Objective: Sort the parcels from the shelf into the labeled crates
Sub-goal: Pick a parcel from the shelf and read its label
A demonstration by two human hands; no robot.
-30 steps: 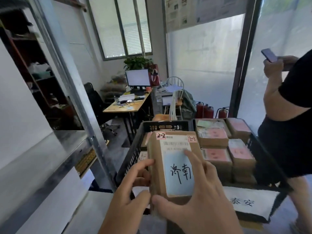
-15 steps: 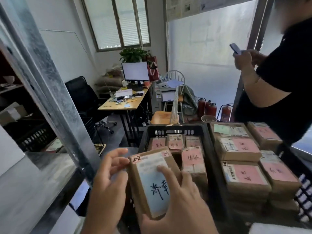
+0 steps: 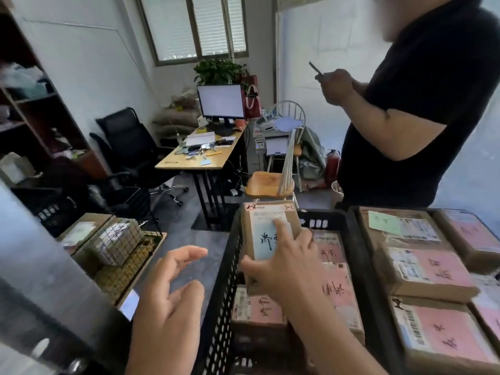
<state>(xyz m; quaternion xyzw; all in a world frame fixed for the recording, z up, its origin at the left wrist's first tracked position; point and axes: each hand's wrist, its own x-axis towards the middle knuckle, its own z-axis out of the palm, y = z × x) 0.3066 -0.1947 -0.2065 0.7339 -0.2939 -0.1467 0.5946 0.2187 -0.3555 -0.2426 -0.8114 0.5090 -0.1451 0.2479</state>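
Note:
A brown cardboard parcel (image 3: 266,228) with a pale blue handwritten label sits over the far left part of a black slotted crate (image 3: 226,288). My right hand (image 3: 284,263) grips it, thumb on its near edge and fingers across the label. My left hand (image 3: 167,301) hovers open beside the crate's left wall, touching nothing. Inside this crate lie several parcels with pink labels (image 3: 335,288). A second black crate (image 3: 354,220) to the right holds several larger pink-labelled parcels (image 3: 430,272).
A person in a black shirt (image 3: 422,104) stands behind the right crate holding a phone. A metal shelf post (image 3: 40,266) is at my left, with a wire basket (image 3: 119,244) below it. Beyond are a wooden chair (image 3: 270,185), a desk (image 3: 200,155) and an office chair.
My left hand has let go of the blue-labelled parcel and moved off to the left. My right hand alone has carried the parcel forward over the left crate. My view has swung right and down.

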